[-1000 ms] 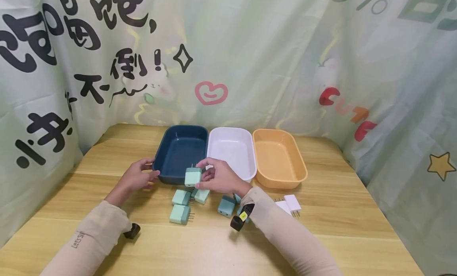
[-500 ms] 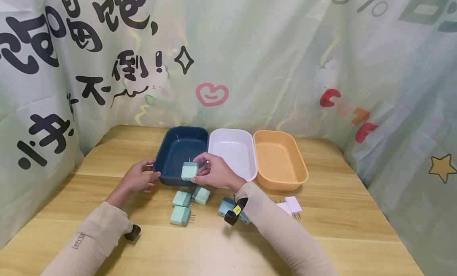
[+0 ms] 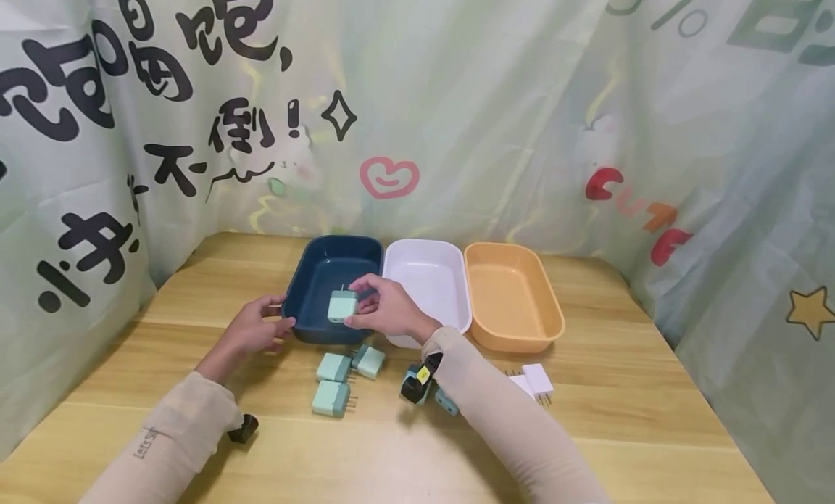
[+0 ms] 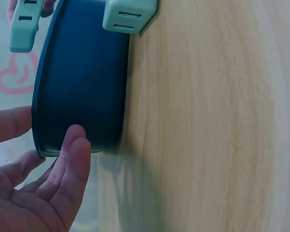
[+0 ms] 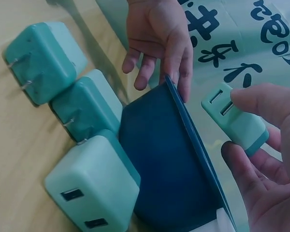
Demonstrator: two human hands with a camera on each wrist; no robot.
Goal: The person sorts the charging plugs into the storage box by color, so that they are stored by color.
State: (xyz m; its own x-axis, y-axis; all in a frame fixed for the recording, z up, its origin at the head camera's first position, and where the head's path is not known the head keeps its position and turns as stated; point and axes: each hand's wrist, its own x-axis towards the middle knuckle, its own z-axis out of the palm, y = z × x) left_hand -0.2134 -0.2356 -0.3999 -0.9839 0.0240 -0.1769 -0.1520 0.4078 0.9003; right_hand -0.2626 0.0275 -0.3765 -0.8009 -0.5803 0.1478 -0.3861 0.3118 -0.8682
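Observation:
My right hand (image 3: 393, 310) pinches a mint-green charger plug (image 3: 343, 305) between thumb and fingers, prongs pointing away. In the head view the plug overlaps the dark blue tray (image 3: 300, 331); the right wrist view shows it level with the rim, apart from it. My left hand (image 3: 256, 325) touches the tray's near left corner with fairly straight fingers (image 4: 77, 164) spread about the rim. In front of the tray lie several more mint plugs, among them a front plug (image 3: 330, 398), one behind it (image 3: 333, 367), and a tilted one (image 3: 369, 361).
A white tray (image 3: 427, 257) and an orange tray (image 3: 515, 343) stand in a row right of the blue one. Several blue-teal plugs (image 3: 446, 400) lie partly hidden under my right wrist. White plugs (image 3: 538, 380) lie farther right. A printed curtain (image 3: 470, 127) hangs behind the table.
My right hand has moved slightly left and forward with the mint plug, farther over the blue tray. The left hand has stayed at the tray's corner.

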